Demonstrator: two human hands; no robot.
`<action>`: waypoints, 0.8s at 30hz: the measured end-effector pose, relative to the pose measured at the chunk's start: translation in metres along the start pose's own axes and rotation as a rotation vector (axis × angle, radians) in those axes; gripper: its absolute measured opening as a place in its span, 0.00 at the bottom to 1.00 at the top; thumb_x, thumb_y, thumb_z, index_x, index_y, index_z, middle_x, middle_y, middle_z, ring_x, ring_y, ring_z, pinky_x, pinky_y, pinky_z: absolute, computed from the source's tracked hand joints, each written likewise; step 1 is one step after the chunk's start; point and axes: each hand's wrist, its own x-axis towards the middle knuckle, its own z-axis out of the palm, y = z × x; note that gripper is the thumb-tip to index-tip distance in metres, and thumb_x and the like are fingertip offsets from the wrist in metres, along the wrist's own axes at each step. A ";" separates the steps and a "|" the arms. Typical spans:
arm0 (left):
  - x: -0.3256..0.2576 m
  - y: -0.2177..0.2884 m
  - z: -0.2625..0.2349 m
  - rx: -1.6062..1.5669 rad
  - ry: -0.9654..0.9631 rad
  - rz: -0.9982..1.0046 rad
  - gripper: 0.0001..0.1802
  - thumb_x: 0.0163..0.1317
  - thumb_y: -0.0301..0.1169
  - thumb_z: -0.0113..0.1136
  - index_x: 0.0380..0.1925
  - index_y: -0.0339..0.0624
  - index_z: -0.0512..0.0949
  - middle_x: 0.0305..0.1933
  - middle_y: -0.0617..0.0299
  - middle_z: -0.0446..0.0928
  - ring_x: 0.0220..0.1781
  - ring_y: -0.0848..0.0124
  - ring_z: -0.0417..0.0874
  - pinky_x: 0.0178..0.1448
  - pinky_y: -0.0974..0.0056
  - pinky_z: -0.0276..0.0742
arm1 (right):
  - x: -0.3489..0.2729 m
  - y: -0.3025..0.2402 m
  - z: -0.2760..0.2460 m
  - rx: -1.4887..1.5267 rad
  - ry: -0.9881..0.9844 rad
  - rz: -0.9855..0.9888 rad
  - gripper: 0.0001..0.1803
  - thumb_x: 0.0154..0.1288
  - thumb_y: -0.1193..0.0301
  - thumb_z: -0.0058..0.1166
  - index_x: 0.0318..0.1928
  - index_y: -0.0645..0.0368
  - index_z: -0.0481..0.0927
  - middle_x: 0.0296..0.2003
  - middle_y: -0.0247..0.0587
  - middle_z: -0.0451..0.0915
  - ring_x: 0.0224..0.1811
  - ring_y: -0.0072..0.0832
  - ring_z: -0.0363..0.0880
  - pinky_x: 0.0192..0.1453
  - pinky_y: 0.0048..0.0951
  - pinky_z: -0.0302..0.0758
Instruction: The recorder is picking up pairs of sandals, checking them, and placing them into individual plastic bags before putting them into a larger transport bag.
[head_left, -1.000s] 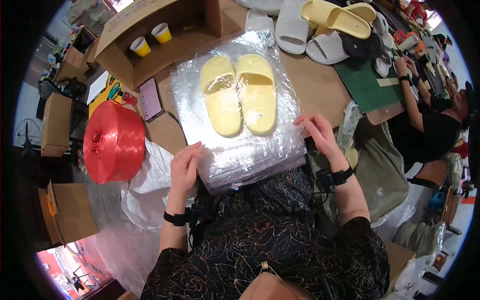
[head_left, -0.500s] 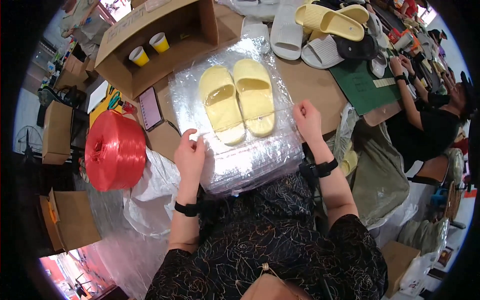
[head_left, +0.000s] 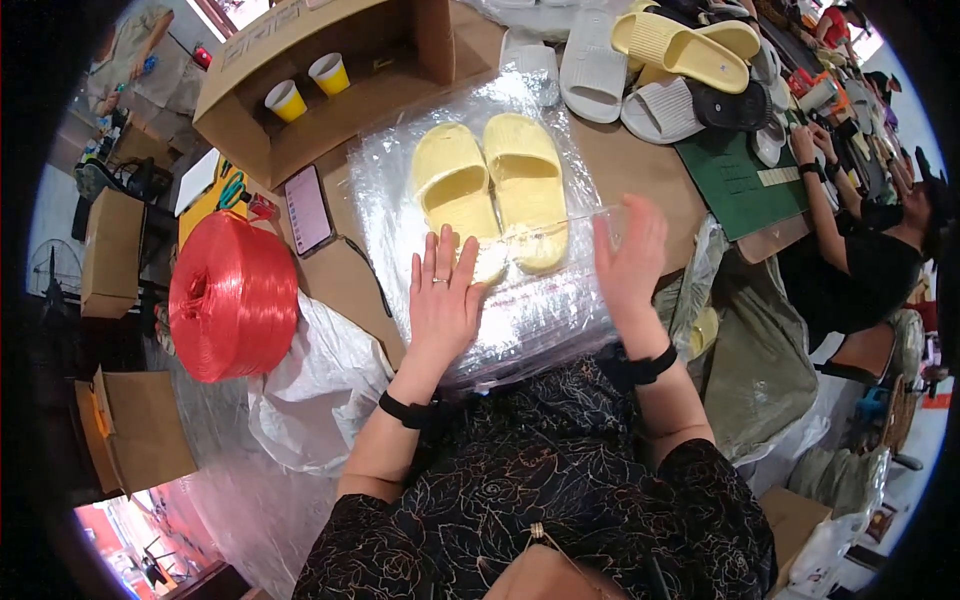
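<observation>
The left hand (head_left: 445,300) lies flat, fingers spread, on a crinkly stack of clear plastic bags (head_left: 520,320). At its 1 o'clock rest smooth, rounded yellow foam slippers (head_left: 492,190). The right hand (head_left: 630,262) hovers at 3 o'clock, its grip open, holding nothing.

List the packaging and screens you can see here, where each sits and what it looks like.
Stack of clear plastic bags: under both hands, glossy, transparent.
Open cardboard box: top left, brown, two yellow cups inside.
Phone: left of the bags, flat, pale pinkish screen.
Small cardboard box: far left, brown.

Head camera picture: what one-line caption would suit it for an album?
Left hand flat on a stack of clear bags beside yellow slippers, right hand lifted.
</observation>
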 end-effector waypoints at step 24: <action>-0.001 -0.007 -0.002 -0.073 -0.050 -0.023 0.33 0.69 0.39 0.52 0.74 0.50 0.61 0.81 0.49 0.48 0.81 0.45 0.49 0.80 0.43 0.49 | -0.021 -0.014 -0.003 0.001 -0.368 -0.065 0.34 0.73 0.55 0.47 0.72 0.61 0.63 0.74 0.48 0.60 0.79 0.48 0.51 0.80 0.57 0.40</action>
